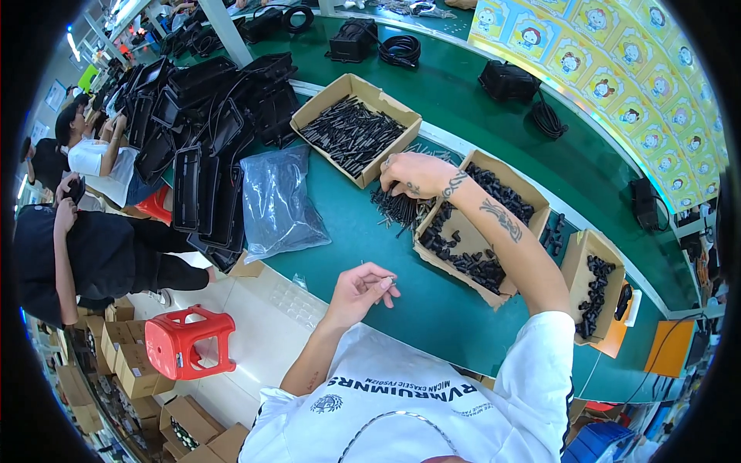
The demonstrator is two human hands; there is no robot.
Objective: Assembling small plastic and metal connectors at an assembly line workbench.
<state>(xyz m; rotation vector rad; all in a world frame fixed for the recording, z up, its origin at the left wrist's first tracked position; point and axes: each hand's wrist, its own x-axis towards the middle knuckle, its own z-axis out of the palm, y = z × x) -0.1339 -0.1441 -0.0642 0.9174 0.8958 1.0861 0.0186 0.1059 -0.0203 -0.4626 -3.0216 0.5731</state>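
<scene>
My left hand (361,294) hovers over the near edge of the green table, thumb and fingers pinched together at a tiny light-coloured piece too small to name. Farther off, my right hand (417,176) reaches down with curled fingers into a loose pile of thin black and metallic pins (397,210); its fingertips are partly hidden, so what they grip cannot be made out. Behind that hand stands a cardboard box (305,126) full of similar dark pins. Under my right forearm lies another open box (463,287) with small black plastic parts.
A third box (573,262) of black parts is at the right. Left of the pins lie a clear plastic bag (279,202) and stacked black housings (197,181). A red stool (189,342) stands on the floor. Several people work at the far left.
</scene>
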